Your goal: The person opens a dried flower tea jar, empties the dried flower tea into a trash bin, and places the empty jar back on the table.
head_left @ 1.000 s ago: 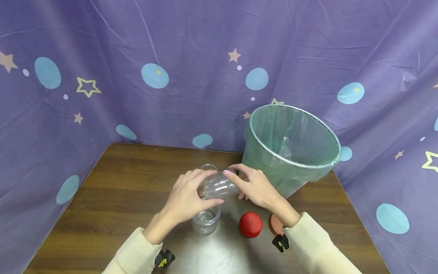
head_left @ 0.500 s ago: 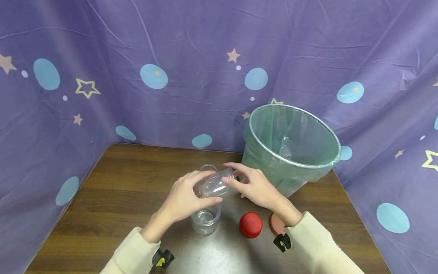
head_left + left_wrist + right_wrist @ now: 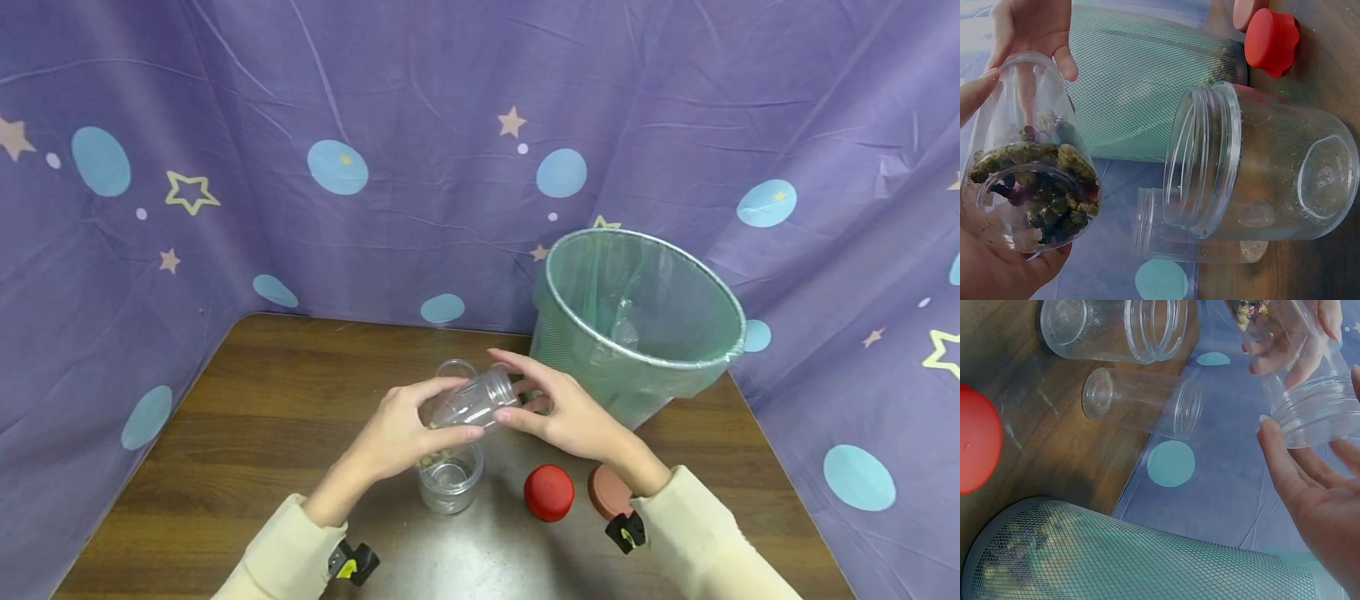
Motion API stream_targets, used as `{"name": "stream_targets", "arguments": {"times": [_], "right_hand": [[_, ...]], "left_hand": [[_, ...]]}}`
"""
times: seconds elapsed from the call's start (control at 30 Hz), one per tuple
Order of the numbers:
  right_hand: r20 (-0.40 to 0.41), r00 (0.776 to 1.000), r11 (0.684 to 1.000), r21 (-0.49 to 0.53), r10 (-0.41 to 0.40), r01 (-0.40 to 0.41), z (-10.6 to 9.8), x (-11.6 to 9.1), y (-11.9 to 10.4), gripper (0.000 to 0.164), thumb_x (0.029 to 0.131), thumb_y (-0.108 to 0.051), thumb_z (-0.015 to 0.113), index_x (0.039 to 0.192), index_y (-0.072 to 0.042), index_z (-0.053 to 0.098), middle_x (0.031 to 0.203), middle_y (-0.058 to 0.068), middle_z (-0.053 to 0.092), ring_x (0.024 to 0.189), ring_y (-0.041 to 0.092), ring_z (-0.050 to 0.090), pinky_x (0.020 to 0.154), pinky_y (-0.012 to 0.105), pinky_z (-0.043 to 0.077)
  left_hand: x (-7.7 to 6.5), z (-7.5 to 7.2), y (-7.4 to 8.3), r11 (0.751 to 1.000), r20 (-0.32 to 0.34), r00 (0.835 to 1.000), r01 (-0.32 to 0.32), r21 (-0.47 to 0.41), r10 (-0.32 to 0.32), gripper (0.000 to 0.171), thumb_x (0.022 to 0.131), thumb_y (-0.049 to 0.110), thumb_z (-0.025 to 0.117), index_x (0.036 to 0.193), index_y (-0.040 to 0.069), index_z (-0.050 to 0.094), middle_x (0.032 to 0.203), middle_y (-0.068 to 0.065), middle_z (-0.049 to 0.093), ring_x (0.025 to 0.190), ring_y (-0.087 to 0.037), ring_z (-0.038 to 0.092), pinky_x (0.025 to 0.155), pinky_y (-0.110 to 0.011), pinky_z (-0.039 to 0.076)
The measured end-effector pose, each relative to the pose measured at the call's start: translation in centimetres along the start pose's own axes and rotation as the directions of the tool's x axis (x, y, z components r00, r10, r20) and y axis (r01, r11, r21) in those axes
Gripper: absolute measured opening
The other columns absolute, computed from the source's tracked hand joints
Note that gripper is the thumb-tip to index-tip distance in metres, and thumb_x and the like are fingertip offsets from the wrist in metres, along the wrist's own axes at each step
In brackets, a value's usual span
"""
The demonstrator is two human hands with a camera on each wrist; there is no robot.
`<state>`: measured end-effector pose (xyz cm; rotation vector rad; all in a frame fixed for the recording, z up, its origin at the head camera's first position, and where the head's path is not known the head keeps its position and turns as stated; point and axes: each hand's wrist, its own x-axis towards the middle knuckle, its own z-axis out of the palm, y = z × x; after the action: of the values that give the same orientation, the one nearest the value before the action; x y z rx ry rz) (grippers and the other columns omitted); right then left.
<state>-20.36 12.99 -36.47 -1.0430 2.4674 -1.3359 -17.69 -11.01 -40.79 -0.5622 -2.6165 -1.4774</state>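
Note:
My left hand (image 3: 397,437) grips the lower end of a clear plastic jar (image 3: 476,406), held tilted in the air with its mouth up to the right. Dried flower buds (image 3: 1041,194), greenish with purple bits, lie at its bottom in the left wrist view. At the threaded mouth, the right hand (image 3: 566,412) holds the jar between thumb and spread fingers. Below the hands stands a wider uncapped jar (image 3: 448,493), upright on the table. Behind it is a slimmer uncapped jar (image 3: 1141,403), partly hidden in the head view.
A red lid (image 3: 550,493) and a brownish-pink lid (image 3: 609,492) lie on the wooden table (image 3: 225,467), right of the wide jar. A mesh bin (image 3: 581,354) with a green liner stands at the back right; yellowish and purple bits show through its base. Purple curtains surround the table.
The held jar has tipped further upright, its mouth rising and showing more. The right fingers have spread and uncovered the mouth; the left hand has shifted slightly left.

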Motion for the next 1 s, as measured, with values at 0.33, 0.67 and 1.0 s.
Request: {"name": "stream_targets", "arguments": {"times": [0.33, 0.67, 1.0], "right_hand": [[-0.091, 0.964, 0.966, -0.032, 0.251, -0.255, 0.1, 0.4, -0.3, 0.054, 0.097, -0.042, 0.058, 0.145, -0.020, 0.045, 0.126, 0.010, 0.066, 0.090, 0.018, 0.071, 0.073, 0.033, 0.060], [-0.124, 0.857, 0.866, 0.032, 0.500, -0.500, 0.6, 1.1, -0.4, 0.064, 0.093, -0.069, 0.045, 0.121, -0.014, 0.063, 0.088, 0.015, 0.069, 0.055, 0.021, 0.068, 0.051, 0.035, 0.057], [-0.079, 0.871, 0.872, -0.034, 0.485, -0.489, 0.5, 0.9, -0.2, 0.062, 0.092, -0.067, 0.049, 0.113, -0.011, 0.064, 0.067, 0.007, 0.069, 0.052, 0.023, 0.068, 0.045, 0.034, 0.049]], "left_hand": [[-0.3, 0.6, 0.6, 0.939, -0.155, 0.968, -0.141, 0.314, 0.197, 0.072, 0.071, 0.051, 0.083, 0.132, 0.020, 0.062, 0.121, -0.001, 0.070, 0.101, -0.018, 0.067, 0.082, -0.037, 0.052], [-0.6, 1.2, 0.2, 0.857, -0.180, 0.919, -0.238, 0.458, 0.351, 0.073, 0.067, 0.051, 0.086, 0.128, 0.016, 0.065, 0.117, -0.002, 0.071, 0.103, -0.020, 0.066, 0.083, -0.037, 0.049], [-0.7, 1.4, 0.2, 0.853, -0.157, 0.931, -0.222, 0.472, 0.329, 0.074, 0.066, 0.051, 0.086, 0.128, 0.017, 0.065, 0.116, 0.000, 0.071, 0.101, -0.019, 0.065, 0.084, -0.037, 0.049]]}}
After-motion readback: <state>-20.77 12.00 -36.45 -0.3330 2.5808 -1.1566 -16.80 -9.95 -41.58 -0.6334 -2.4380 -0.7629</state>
